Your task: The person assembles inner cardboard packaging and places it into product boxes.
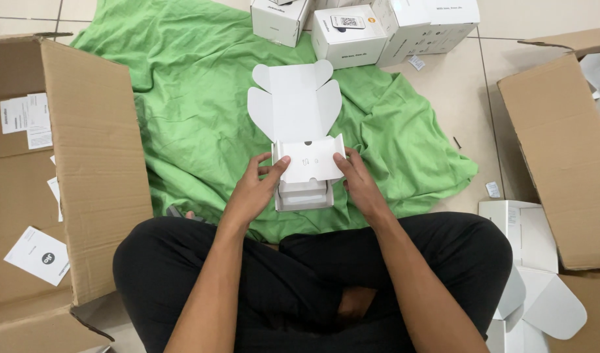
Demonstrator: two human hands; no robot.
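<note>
The fingers of the left hand curl against the left side of a small white box, thumb lying across the front edge of a white card insert that sits in the box's mouth; the fingers of the right hand close on the right side of the same insert, thumb on top, so both hands grip box and insert between them; the insert bears a few small marks and a notch at its far edge, and it lies roughly level over the opening. The box's lid stands thrown back away from the person, flat and white, with rounded side flaps and two rounded ears at its far end. The box rests on a crumpled green cloth spread on a pale tiled floor, just ahead of the person's crossed legs in black trousers. Beyond the lid, at the far edge of the cloth, a cluster of closed white boxes stands close together. To the left, a large brown carton lies open with its flap raised, with white paper slips inside it. To the right, another brown carton sits well apart from the hands, and near the person's right knee lies an unfolded white box with its flaps spread; small paper scraps dot the floor nearby.
</note>
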